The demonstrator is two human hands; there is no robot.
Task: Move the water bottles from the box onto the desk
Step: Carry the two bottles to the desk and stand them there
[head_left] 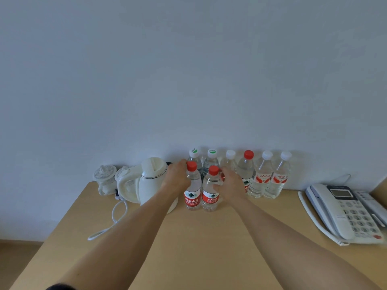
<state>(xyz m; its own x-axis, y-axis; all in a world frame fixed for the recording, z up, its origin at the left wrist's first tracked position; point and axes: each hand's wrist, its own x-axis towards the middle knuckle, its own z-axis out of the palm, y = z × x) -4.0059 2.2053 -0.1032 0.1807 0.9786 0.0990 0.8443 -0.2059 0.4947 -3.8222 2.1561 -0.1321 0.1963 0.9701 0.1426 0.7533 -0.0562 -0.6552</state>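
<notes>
Eight water bottles stand upright on the desk (188, 243), none in a box in this view. Going L to R: at the far L by the wall sits a small white lidded pot (104, 178), then a white kettle (127, 184) w/ its white cord (114, 221) looping toward the desk's front edge, then a taller white kettle (151, 181) just beside the L arm. Next, the left hand (177, 177): its grip is curled round the upper part of the front left bottle (192, 191), red cap, red label, standing on the desk. Touching or nearly touching it on the R is the front right bottle (210, 193), same red cap & label, w/ the right hand (229, 185) wrapped round its shoulder, fingers pinching it from the R side. Behind these two, along the wall, the back row: two green-topped bottles (211, 162) partly hidden by the front pair, a white-capped bottle (229, 162), a red-capped bottle (246, 168) partly behind the R hand, then two white-capped bottles with red labels (270, 176) close together. Well apart at the far R, a white desk phone (343, 212) w/ keypad & small screen, handset resting on its L side.
</notes>
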